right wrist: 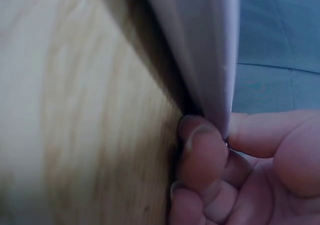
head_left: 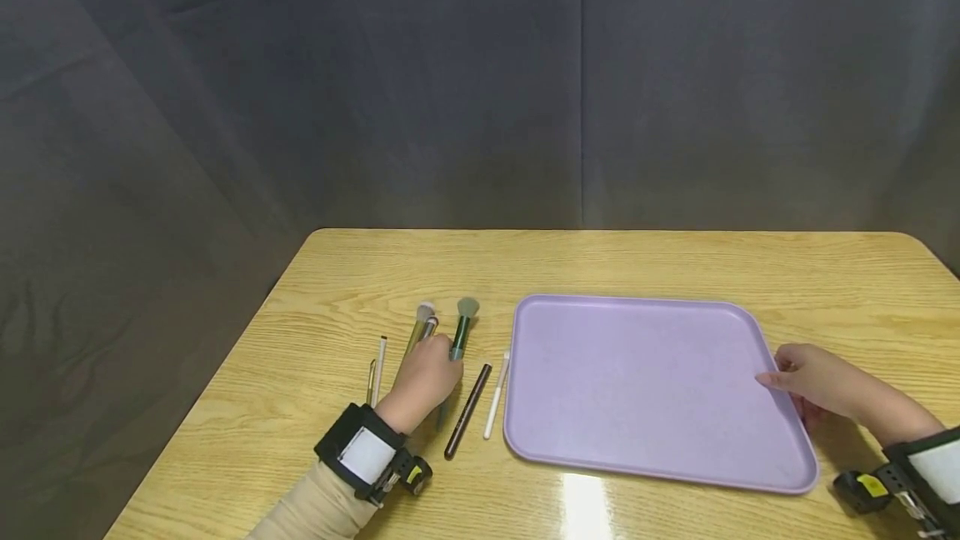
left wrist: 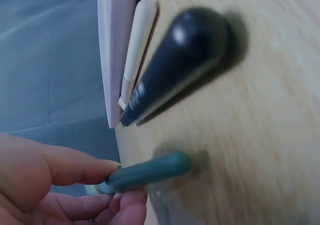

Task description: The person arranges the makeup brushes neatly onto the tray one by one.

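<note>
My left hand (head_left: 426, 375) pinches a green makeup brush (head_left: 461, 338) by its handle, between thumb and fingers. The brush's green bristle head points away towards the back. In the left wrist view the rounded end of the green handle (left wrist: 155, 171) hangs close to the tabletop. On the right, my right hand (head_left: 821, 382) grips the right rim of a lilac tray (head_left: 645, 390), thumb on top and fingers curled beneath the edge. The right wrist view shows the tray's rim (right wrist: 207, 50) between that thumb and those fingers.
A dark brown stick (head_left: 468, 411) and a slim white brush (head_left: 497, 397) lie between the left hand and the tray. Several other makeup brushes (head_left: 420, 323) lie behind and left of that hand. A grey curtain (head_left: 480, 90) hangs behind the wooden table (head_left: 600, 261).
</note>
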